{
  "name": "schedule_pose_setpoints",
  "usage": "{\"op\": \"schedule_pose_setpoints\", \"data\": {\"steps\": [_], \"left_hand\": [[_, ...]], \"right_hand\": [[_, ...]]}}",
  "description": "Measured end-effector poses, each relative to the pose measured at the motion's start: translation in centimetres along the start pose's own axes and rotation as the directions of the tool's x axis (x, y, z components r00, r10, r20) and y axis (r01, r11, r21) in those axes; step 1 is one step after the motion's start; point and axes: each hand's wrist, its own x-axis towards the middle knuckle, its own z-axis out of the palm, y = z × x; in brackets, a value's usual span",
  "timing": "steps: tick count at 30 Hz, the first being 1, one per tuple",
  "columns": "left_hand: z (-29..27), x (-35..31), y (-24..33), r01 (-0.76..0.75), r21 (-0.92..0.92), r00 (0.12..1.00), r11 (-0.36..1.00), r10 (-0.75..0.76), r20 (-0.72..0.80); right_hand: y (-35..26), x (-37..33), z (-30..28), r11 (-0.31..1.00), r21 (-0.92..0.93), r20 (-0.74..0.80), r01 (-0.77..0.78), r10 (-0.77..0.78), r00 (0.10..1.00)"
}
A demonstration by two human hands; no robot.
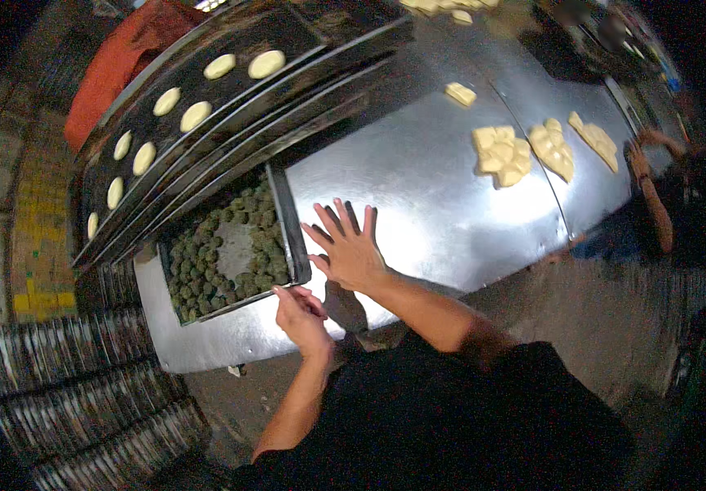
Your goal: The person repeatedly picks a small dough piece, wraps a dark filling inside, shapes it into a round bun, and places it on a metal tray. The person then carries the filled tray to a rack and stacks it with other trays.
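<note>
My right hand (353, 255) is open, its fingers spread wide and palm down over the shiny metal table (418, 176). Whether the palm presses on the metal, I cannot tell. Beside it, my left hand (301, 317) is closed with bent fingers at the near corner of a dark tray (286, 214). Anything inside those fingers is hidden. Many dark greenish-brown balls (197, 274) fill the tray around a bare patch in its middle.
Stacked black baking trays (246, 102) rise at the far left, the top one holding pale dough ovals (196, 117). Dough clusters (502, 155) lie on the table's right half. Another person's arm (656, 204) reaches in at the right. Stacked trays (58, 352) stand lower left.
</note>
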Motion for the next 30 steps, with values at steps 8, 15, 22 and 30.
{"op": "schedule_pose_setpoints", "data": {"steps": [8,15,22,30], "left_hand": [[21.6,3.0,1.6,-0.713,0.229,0.501,0.662,0.254,0.827],[39.9,-4.7,-9.9,-0.817,0.475,0.548,0.327,0.181,0.817],[30.8,1.7,-5.3,-0.877,0.385,0.276,0.286,-0.355,0.893],[-5.9,5.2,5.7,-0.660,0.449,0.663,0.603,0.186,0.725]], "right_hand": [[1.6,-0.9,3.5,0.224,-0.936,-0.271,-0.273,0.040,0.962],[2.2,-2.9,2.4,0.952,0.276,0.049,-0.131,0.122,0.991],[6.7,-8.9,-2.8,0.404,0.858,0.303,-0.318,0.104,0.947],[5.8,-2.6,-11.6,0.570,0.727,0.441,-0.383,0.040,0.897]]}}
